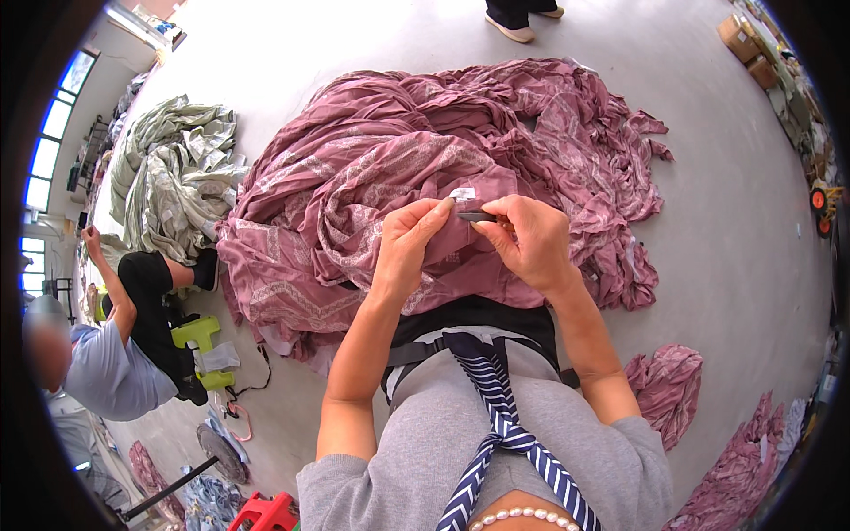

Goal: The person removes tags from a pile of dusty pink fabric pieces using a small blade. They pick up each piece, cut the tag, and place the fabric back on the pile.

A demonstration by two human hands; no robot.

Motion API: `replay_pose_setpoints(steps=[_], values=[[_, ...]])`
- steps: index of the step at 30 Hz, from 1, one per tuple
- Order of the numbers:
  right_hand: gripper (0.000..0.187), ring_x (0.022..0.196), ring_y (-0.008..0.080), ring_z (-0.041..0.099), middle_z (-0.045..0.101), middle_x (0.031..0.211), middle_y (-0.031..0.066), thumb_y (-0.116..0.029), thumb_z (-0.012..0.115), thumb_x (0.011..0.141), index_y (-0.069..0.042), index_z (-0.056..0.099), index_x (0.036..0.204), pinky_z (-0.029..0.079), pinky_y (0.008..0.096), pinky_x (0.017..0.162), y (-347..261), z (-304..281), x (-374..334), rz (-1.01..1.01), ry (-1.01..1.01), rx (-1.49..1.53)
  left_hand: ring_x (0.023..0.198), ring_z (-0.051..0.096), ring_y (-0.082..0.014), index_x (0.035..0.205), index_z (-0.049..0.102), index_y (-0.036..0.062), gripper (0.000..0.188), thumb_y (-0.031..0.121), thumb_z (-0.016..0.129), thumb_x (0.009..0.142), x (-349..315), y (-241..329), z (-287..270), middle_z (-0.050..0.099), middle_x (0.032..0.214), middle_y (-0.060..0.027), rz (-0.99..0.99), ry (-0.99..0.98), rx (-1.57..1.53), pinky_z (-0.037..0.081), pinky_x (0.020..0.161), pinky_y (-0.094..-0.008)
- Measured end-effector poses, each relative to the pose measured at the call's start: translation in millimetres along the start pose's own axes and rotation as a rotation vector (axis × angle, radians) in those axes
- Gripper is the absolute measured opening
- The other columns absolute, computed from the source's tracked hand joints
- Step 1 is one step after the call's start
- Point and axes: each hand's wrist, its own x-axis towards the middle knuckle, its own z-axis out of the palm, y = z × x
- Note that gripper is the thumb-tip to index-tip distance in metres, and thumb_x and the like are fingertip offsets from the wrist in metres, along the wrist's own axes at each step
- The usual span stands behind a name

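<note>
A large heap of dusty-pink patterned cloth [381, 146] lies on the floor in front of me and comes up to my lap. My left hand [409, 237] pinches the cloth between thumb and forefinger, just beside a small white label [462, 193]. Close to its right, my right hand [529, 241] is closed on a small dark pointed tool [478, 216], whose tip reaches toward the left thumb. Most of the tool is hidden in the fingers, so its kind is unclear.
On the left a seated person [115, 363] is near a pale green cloth heap [177, 173] and a lime-green stool [199, 341]. A red stool [266, 511] stands at lower left. Smaller pink bundles [668, 389] lie to the right. Someone's shoes [511, 28] show far ahead; cardboard boxes [744, 44] stand far right.
</note>
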Motion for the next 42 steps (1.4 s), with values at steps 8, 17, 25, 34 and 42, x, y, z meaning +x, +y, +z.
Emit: replay_pose_setpoints(steps=[8,17,25,34,42], values=[[0.032,0.065,0.0004,0.046,0.057,0.077,-0.0054,-0.017,0.073,0.081,-0.002,0.058,0.106,0.036,0.0155,0.055,6,-6,-1,0.455,0.011,0.560,0.071,0.056,-0.0013,0.095,0.066,-0.0006,0.017,0.014,0.057,0.092,2,3,-1,0.064,0.085,0.0020,-0.028,0.070,-0.010,0.042,0.063,-0.0160],[0.026,0.060,0.0076,0.052,0.060,0.074,0.0014,-0.005,0.076,0.068,-0.004,0.062,0.090,0.042,0.0227,0.054,18,3,-15,0.414,-0.201,0.543,0.070,0.053,-0.0030,0.089,0.064,-0.0034,0.011,0.005,0.067,0.082,-15,10,-8,0.063,0.079,0.0013,0.126,-0.120,0.513,0.044,0.063,-0.0188],[0.025,0.059,0.0168,0.060,0.060,0.071,0.0062,-0.002,0.073,0.065,-0.006,0.060,0.087,0.047,0.0280,0.054,13,24,-77,0.161,-0.230,0.274,0.069,0.052,-0.0076,0.079,0.056,0.0013,0.021,-0.013,0.064,0.067,-46,-3,-48,0.057,0.079,-0.0035,0.546,0.297,0.882,0.041,0.061,-0.0196],[0.032,0.057,0.0190,0.061,0.062,0.065,0.0071,-0.033,0.071,0.081,-0.002,0.062,0.081,0.047,0.0306,0.054,91,50,-71,0.780,0.064,0.081,0.067,0.054,-0.0111,0.088,0.062,0.0025,0.026,0.006,0.078,0.068,-44,-8,-53,0.060,0.077,-0.0030,0.175,-0.024,1.219,0.044,0.063,-0.0244],[0.018,0.048,0.0053,0.044,0.053,0.066,-0.0037,-0.015,0.070,0.082,-0.004,0.057,0.077,0.033,0.0209,0.044,143,74,-86,0.958,0.104,0.659,0.085,0.062,-0.0175,0.094,0.066,0.0006,0.018,0.017,0.066,0.086,-25,-41,13,0.065,0.097,-0.0082,-0.013,-0.079,0.462,0.051,0.074,-0.0292]])
